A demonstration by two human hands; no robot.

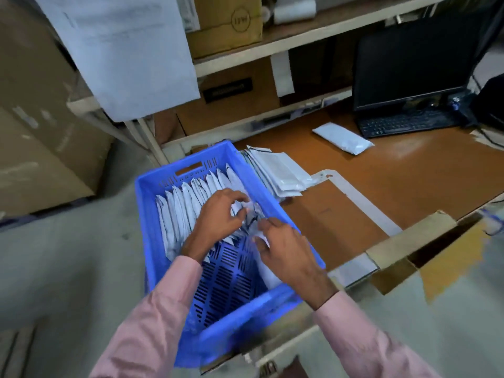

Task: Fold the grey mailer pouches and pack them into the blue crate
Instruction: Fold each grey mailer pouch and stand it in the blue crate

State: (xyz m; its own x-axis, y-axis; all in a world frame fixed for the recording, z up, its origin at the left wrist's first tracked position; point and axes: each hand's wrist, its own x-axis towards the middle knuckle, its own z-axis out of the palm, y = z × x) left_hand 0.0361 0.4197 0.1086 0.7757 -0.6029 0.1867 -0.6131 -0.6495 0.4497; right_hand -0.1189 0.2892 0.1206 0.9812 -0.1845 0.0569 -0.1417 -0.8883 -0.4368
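Observation:
The blue crate (152, 214) stands at the left end of the brown table, its far half filled with a row of several folded grey pouches (182, 214) standing on edge. Both hands are inside the crate at the near end of that row. My left hand (218, 214) has its fingers curled around the top of a folded pouch (242, 211). My right hand (283, 252) pinches the same pouch from the right side, beside the crate's right wall. A stack of flat unfolded pouches (275, 170) lies on the table just right of the crate.
One filled white pouch (343, 137) lies further back on the table (409, 181), in front of a black keyboard (403, 122) and monitor (414, 58). Shelves with cardboard boxes (226, 23) rise behind. An open cardboard box (425, 246) sits at the table's near right edge.

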